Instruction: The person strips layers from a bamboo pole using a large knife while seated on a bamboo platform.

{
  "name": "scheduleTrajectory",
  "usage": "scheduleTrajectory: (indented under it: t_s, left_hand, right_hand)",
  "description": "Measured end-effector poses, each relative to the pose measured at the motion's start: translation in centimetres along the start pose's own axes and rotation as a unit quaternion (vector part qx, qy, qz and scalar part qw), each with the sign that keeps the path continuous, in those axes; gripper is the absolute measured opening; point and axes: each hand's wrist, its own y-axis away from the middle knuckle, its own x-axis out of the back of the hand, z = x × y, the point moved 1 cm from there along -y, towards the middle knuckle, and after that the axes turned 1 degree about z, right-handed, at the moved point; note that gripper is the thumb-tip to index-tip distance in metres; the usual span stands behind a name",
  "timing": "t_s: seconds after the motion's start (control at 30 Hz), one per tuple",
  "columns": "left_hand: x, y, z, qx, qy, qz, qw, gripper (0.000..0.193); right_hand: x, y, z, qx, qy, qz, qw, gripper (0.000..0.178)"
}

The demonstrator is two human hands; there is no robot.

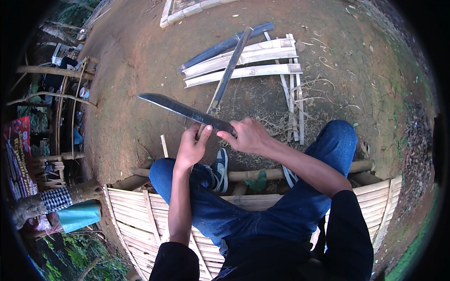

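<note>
My left hand [190,149] is closed around the near end of a long split bamboo strip [229,70], dark on its outer face, which slants away and to the right. In my right hand [251,136] is the handle of a machete, its fingers wrapped tight. The dark machete blade [176,107] points left and crosses the bamboo strip just beyond my left hand. My left thumb sits close to the blade's base; whether it touches cannot be told. Both hands are above the ground between my bent knees.
Several split bamboo halves [241,56] and a dark bamboo piece [215,49] lie ahead on bare soil. Thin bamboo slats [291,107] and curled shavings [262,112] are scattered near my shoes [220,171]. I sit on a bamboo-slat bench [131,206]. A teal cloth [79,216] hangs at left.
</note>
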Motion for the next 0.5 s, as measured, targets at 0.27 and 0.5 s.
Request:
scheduleTrajectory:
  t_s: [0.27,0.5]
  left_hand:
    - [-0.12,0.02,-0.04,0.002,0.003,0.005,1.0,0.037]
    - [-0.23,0.01,0.3,-0.024,0.003,0.004,1.0,0.041]
  right_hand:
    - [0.26,0.06,-0.16,-0.013,-0.041,-0.026,0.999,0.064]
    - [0.39,0.13,-0.47,-0.035,-0.075,-0.058,0.995,0.063]
